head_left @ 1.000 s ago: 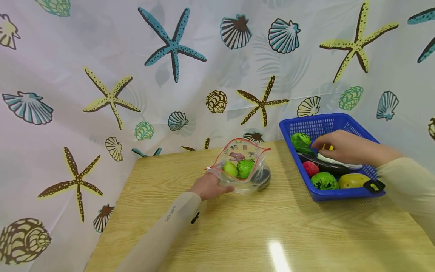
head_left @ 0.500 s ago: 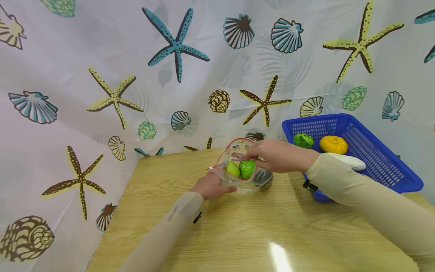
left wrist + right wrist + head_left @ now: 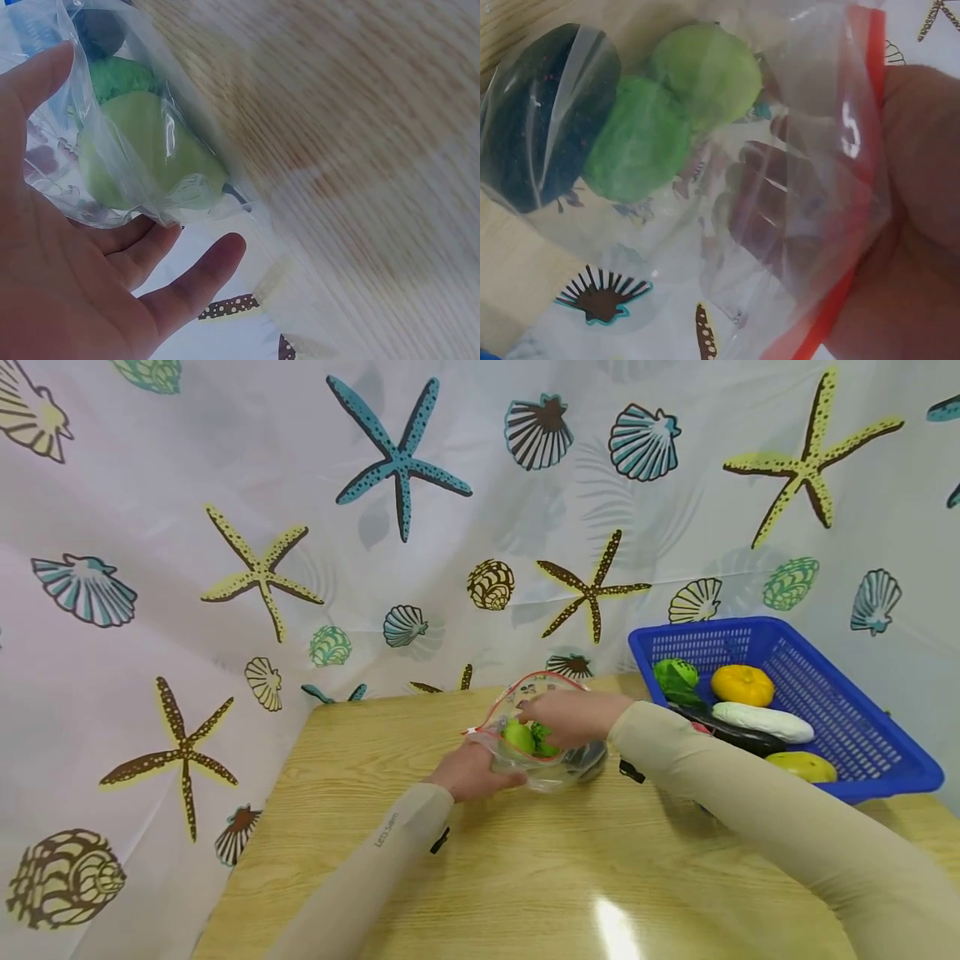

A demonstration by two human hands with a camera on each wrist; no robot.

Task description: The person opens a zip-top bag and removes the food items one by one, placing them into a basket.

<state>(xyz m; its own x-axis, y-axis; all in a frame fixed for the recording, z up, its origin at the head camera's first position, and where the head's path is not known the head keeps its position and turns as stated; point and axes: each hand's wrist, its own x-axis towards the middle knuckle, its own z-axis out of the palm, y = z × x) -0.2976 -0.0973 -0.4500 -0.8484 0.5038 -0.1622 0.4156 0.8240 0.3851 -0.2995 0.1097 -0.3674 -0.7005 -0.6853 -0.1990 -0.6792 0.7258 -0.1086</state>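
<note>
A clear zip bag (image 3: 551,781) with a red zip edge stands with its mouth open on the wooden table. Through its plastic show a green pear (image 3: 142,150), a crinkled bright-green vegetable (image 3: 641,139) and a dark oval item (image 3: 551,116). My left hand (image 3: 470,771) holds the bag's near left side between thumb and fingers. My right hand (image 3: 566,717) reaches in at the mouth. Behind the plastic in the right wrist view, its fingers (image 3: 769,199) look loosely bent, with nothing visible in them.
On the right stands a blue basket (image 3: 907,768) with a leafy green vegetable (image 3: 677,681), a yellow pumpkin (image 3: 742,685), a white radish (image 3: 762,722), an eggplant (image 3: 750,739) and a yellow mango (image 3: 802,767). A shell-print curtain (image 3: 442,610) hangs behind the table.
My right hand has left the basket, moved left to the bag and gone into its mouth. The left hand has kept its hold on the bag.
</note>
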